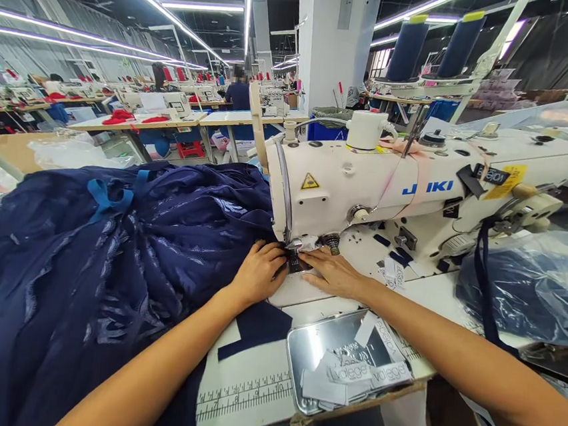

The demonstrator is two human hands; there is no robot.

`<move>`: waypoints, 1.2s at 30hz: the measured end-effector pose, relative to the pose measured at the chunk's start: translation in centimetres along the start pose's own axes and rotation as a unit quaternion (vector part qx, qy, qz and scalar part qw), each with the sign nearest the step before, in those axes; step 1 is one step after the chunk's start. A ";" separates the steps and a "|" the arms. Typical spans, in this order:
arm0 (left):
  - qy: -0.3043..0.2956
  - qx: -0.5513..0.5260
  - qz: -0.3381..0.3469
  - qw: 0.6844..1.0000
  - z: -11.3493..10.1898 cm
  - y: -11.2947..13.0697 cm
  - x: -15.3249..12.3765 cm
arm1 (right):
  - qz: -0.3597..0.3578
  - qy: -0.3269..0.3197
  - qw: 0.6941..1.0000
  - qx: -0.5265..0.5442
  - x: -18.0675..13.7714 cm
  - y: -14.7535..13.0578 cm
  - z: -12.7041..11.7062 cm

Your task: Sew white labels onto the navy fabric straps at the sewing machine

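Note:
A navy garment [161, 241] with pale lace-like patterning lies gathered left of the white sewing machine [336, 191]. Its edge reaches the metal presser foot [295, 247]. My left hand [260, 274] is closed, its bent fingers on the navy cloth just left of the foot. On the right side of the foot, my right hand [331, 271] rests low, fingers stretched toward the needle area. A small dark piece lies under the foot between both hands; its kind is unclear. A blue ribbon [109, 199] lies on top of the garment.
A metal tray [295, 355] holding printed white labels [343, 379] sits at the table's front edge. Dark scraps and labels [391, 270] lie beside the machine. A plastic bag [533, 284] of dark cloth lies at right. Thread cones [408, 47] stand behind.

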State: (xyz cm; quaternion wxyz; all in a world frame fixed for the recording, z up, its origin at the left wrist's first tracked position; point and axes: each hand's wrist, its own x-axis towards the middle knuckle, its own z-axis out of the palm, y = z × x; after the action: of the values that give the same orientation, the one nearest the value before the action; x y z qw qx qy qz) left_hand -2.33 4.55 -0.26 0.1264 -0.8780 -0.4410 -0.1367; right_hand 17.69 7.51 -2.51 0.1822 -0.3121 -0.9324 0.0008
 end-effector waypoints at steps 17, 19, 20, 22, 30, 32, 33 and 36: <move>-0.038 0.103 -0.055 0.992 0.2 0.0 0.7 | -0.004 -0.104 0.986 -0.133 -0.7 -1.6 -2.9; -0.034 0.101 -0.057 0.993 0.3 0.0 0.8 | -0.023 -0.108 0.984 -0.141 -0.8 -1.3 -2.7; -0.033 0.101 -0.056 0.993 0.4 0.1 0.8 | -0.031 -0.104 0.983 -0.145 -0.8 -1.2 -2.6; -0.029 0.100 -0.053 0.993 0.4 0.1 0.7 | -0.043 -0.088 0.984 -0.150 -0.8 -0.9 -2.3; -0.029 0.097 -0.050 0.994 0.4 0.0 0.7 | -0.066 -0.062 0.984 -0.155 -0.8 -1.3 -2.0; -0.030 0.095 -0.051 0.994 0.3 0.0 0.7 | -0.066 -0.064 0.983 -0.160 -0.7 -1.6 -2.0; -0.029 0.094 -0.052 0.994 0.3 0.0 0.7 | -0.063 -0.065 0.983 -0.162 -0.7 -1.7 -2.0; -0.027 0.092 -0.050 0.994 0.3 0.0 0.7 | -0.053 -0.070 0.982 -0.168 -0.7 -1.9 -1.9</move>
State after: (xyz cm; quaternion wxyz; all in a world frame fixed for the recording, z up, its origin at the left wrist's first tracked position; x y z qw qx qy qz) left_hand -1.88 5.14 -0.29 0.1872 -0.8428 -0.4986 -0.0781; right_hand 17.72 5.36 -0.76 0.0614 -0.2873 -0.9450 -0.1439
